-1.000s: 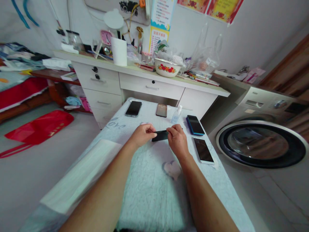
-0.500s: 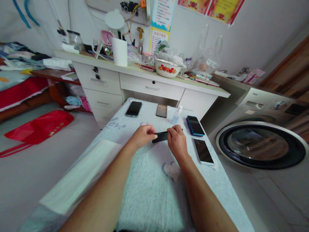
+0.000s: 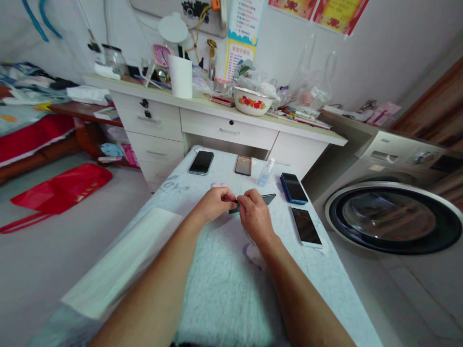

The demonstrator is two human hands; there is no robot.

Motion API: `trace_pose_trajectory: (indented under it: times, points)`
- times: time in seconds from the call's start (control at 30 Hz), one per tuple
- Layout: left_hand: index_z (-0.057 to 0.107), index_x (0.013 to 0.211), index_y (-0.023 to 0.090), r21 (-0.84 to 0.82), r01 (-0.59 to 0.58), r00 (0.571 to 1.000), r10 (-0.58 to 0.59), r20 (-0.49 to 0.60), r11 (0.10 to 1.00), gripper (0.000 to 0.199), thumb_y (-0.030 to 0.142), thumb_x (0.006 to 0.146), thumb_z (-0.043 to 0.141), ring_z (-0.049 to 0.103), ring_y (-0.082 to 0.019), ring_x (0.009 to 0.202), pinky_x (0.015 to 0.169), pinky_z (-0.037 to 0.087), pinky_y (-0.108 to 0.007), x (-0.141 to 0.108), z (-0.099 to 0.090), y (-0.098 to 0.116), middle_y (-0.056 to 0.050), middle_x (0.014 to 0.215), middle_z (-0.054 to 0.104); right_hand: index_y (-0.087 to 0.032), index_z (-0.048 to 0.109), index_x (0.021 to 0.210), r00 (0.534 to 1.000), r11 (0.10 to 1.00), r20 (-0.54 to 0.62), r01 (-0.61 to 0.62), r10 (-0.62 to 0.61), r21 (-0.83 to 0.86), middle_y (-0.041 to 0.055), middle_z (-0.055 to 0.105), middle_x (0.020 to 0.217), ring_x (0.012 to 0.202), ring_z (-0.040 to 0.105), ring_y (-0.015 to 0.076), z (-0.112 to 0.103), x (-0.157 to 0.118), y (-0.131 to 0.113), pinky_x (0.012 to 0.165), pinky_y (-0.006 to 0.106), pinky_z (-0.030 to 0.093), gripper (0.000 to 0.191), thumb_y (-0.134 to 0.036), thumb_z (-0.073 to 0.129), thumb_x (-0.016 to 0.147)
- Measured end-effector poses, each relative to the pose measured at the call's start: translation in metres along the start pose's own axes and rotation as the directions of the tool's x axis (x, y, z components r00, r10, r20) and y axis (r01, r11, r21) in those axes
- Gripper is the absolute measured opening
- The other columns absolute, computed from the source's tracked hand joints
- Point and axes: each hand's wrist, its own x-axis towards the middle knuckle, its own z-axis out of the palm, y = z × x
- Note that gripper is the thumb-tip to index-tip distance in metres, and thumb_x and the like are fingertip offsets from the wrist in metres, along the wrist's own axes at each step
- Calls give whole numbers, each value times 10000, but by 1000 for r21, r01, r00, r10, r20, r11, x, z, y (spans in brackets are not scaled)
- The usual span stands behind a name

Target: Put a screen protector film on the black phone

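A thin dark smartphone (image 3: 268,198) is held low over the cloth, its right end showing past my knuckles. My left hand (image 3: 216,202) pinches its left end between thumb and fingers. Closed over the middle of the phone, my right hand (image 3: 255,214) has its fingertips close to the left thumb; the fingers hide most of the phone. Beyond my hands are a clear spray bottle (image 3: 265,172) and a brownish phone case (image 3: 243,165). To the right lie a dark blue phone (image 3: 293,188) and a white-framed phone (image 3: 306,226). A black phone (image 3: 201,162) rests at the far left.
The table (image 3: 231,299) has a pale blue cloth with a white folded sheet (image 3: 123,260) at left. A white desk (image 3: 227,130) stands behind it, holding a flowered bowl (image 3: 252,102) and a paper roll (image 3: 181,77). A washing machine (image 3: 398,164) is at right, a red bag (image 3: 65,188) on the floor.
My right hand has slid left along the phone toward my left hand, uncovering the phone's right end. My left hand keeps its pinch at the left end.
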Motion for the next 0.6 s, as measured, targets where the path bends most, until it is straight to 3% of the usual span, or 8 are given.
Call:
trace_pose_trajectory:
  times: [0.3, 0.6]
  points:
    - [601, 682, 159, -12, 18, 1000, -19, -23, 1000, 111, 204, 605, 667, 513, -100, 575, 573, 384, -235, -1, 1, 3, 49, 585, 553, -179, 674, 837, 995, 997, -74, -68, 67, -21, 69, 528, 892, 819, 526, 176, -5, 1, 14, 764, 279, 440, 230, -95, 460, 818]
    - [595, 646, 159, -33, 29, 1000, -29, -3, 999, 117, 199, 578, 680, 515, -101, 569, 574, 392, -239, -1, 1, 3, 47, 577, 558, -189, 682, 871, 999, 1000, -36, -14, 14, 7, 63, 525, 883, 800, 514, 165, 1, -2, 2, 759, 267, 435, 247, -127, 444, 865]
